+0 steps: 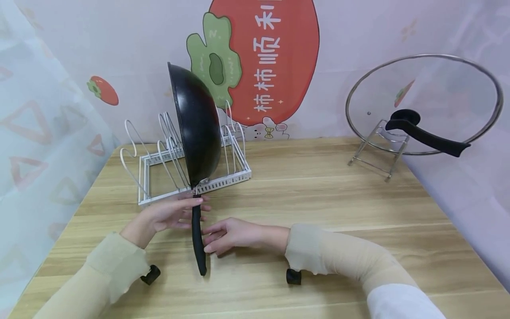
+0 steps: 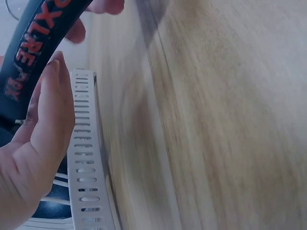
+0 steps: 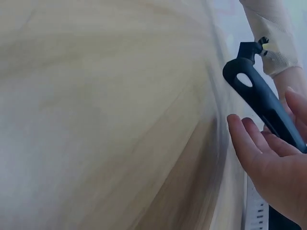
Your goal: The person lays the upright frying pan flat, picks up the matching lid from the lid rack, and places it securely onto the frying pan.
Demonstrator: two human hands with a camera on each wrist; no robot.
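Note:
A black wok (image 1: 199,124) stands on its edge in a white wire rack (image 1: 235,177), its handle (image 1: 197,241) pointing toward me over the table. Near the wok end of that handle is my left hand (image 1: 169,214), with the thumb on the near side and straight, loose fingers passing behind. The left wrist view shows the left hand (image 2: 41,139) along the handle (image 2: 36,48), which bears red lettering. To the right of the handle, close to its free end, my right hand (image 1: 235,235) has relaxed fingers. In the right wrist view, the right hand's contact with the handle (image 3: 268,105) is unclear.
At the table's back right, a glass lid (image 1: 442,88) with a black knob handle (image 1: 430,135) leans upright in a small metal stand (image 1: 374,164). A printed cloth (image 1: 326,119) hangs behind the wooden table (image 1: 299,190). Black wrist mounts sit under both sleeves.

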